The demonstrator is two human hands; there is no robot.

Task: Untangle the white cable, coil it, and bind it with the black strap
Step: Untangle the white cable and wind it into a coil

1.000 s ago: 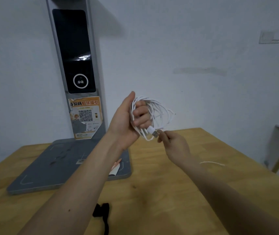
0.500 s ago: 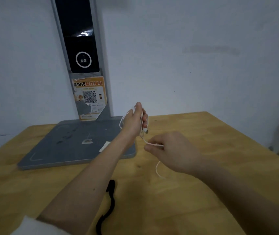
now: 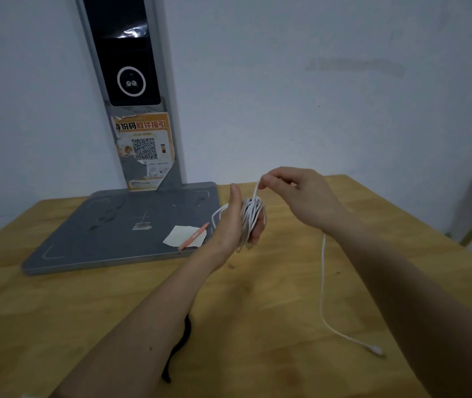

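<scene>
**Right hand lifts a strand above the coil**

Since half a second ago, the right hand [image 3: 300, 196] has risen from below the left hand [image 3: 233, 225] to just above it, and a loose tail of the white cable [image 3: 250, 219] now trails down over the table.

Nearest the camera, the black strap [image 3: 181, 346] lies on the wooden table [image 3: 257, 311], partly hidden under the left forearm. To the right of it, the free end of the cable curves across the wood and ends in a small white plug [image 3: 375, 349], which looks to rest on the tabletop near the right forearm.

Farther out, the left hand stands upright, thumb up, fingers curled round a bundle of white loops. The right hand, just above and to the right of it, pinches a single strand between thumb and forefinger; that strand runs down into the bundle. The loose tail drops from beneath the right wrist.

Behind the hands, a grey flat base [image 3: 120, 231] sits on the table, carrying a white slip of paper [image 3: 184, 235] and an orange pen [image 3: 194, 236] lying across it. At the back, a grey upright column [image 3: 131, 81] with a dark screen and an orange QR-code sticker [image 3: 144, 145] rises against the white wall [image 3: 315, 96].
</scene>
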